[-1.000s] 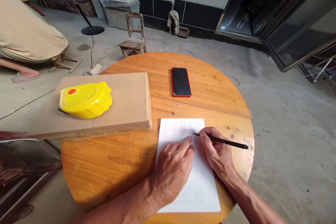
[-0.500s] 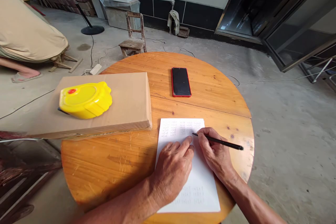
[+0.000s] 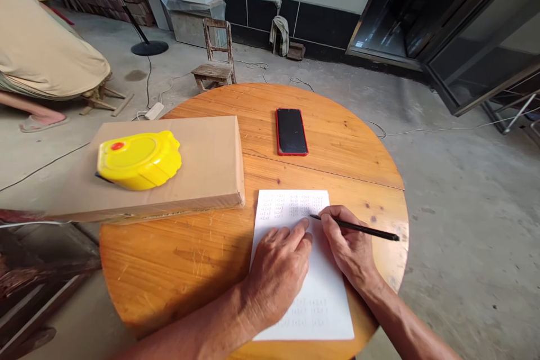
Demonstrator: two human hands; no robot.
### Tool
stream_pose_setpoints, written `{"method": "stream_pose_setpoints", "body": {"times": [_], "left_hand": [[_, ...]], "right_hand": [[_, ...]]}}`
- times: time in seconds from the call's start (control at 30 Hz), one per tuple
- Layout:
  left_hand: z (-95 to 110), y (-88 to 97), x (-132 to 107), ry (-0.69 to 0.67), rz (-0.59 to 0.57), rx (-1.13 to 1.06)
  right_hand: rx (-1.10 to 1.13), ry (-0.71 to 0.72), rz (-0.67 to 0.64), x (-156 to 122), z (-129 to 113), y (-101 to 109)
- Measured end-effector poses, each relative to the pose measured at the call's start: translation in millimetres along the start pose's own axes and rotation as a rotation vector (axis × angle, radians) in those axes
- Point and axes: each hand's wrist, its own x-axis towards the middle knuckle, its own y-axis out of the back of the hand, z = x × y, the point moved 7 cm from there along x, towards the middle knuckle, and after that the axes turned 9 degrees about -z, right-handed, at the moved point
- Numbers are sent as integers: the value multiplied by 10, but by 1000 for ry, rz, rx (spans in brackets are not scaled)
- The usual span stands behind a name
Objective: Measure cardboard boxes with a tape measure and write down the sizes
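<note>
A sheet of white paper [image 3: 324, 287] with rows of small handwritten characters lies on the round wooden table [image 3: 181, 270]. My left hand [image 3: 280, 270] rests palm down across its middle, fingers lying on the sheet and holding nothing. In a writing grip, my right hand [image 3: 350, 244] is closed on a black pen [image 3: 367, 229]. The pen tip meets the paper beside the rows near the top, just above my left fingertips. Part of the writing is hidden under my hands.
A phone [image 3: 292, 131] in a red case lies beyond the paper. On the left, a cardboard box [image 3: 206, 163] carries a yellow tape measure [image 3: 139, 160]. A small wooden chair [image 3: 215, 70] stands behind the table. A person's foot [image 3: 46, 118] shows at far left.
The pen's rear end has swung slightly to the right, with its tip staying at nearly the same spot. My left hand has stayed in place on the paper.
</note>
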Motion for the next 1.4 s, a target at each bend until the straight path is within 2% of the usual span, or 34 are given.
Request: {"method": "stream_pose_setpoints", "body": {"times": [0.13, 0.23, 0.3, 0.43, 0.53, 0.7, 0.8, 0.97, 1.07, 1.13, 1.27, 1.33, 1.4], "left_hand": [[0, -1, 4, -4, 20, 8], [2, -8, 3, -8, 28, -1], [2, -14, 0, -13, 31, -6], [1, -8, -7, -21, 44, -14], [-2, 10, -2, -11, 42, -11], [-18, -3, 12, 39, -10, 4], [-15, -16, 11, 48, -5, 16], [79, 63, -7, 30, -6, 70], [184, 170, -112, 18, 7, 123], [225, 178, -252, 9, 12, 150], [235, 34, -632, -111, 77, 181], [225, -79, -792, -156, 53, 208], [202, -147, -889, -127, -2, 195]], "right_hand": [[135, -28, 92, -14, 7, 85], [69, 21, 164, -4, -55, 141], [-6, 56, 166, 19, -68, 134], [-155, 197, 109, 59, -65, 74], [-294, 305, 12, 38, -122, 23], [-823, 358, -178, -79, -280, -66], [-1028, 362, -269, -166, -283, -97], [-1004, 327, -186, -346, -222, -25], [-946, 330, -129, -462, -203, -39], [-928, 322, -100, -505, -197, -55], [-926, 295, -70, -517, -206, -51], [-909, 312, -78, -521, -225, -47], [-880, 328, -85, -521, -238, -40]]}}
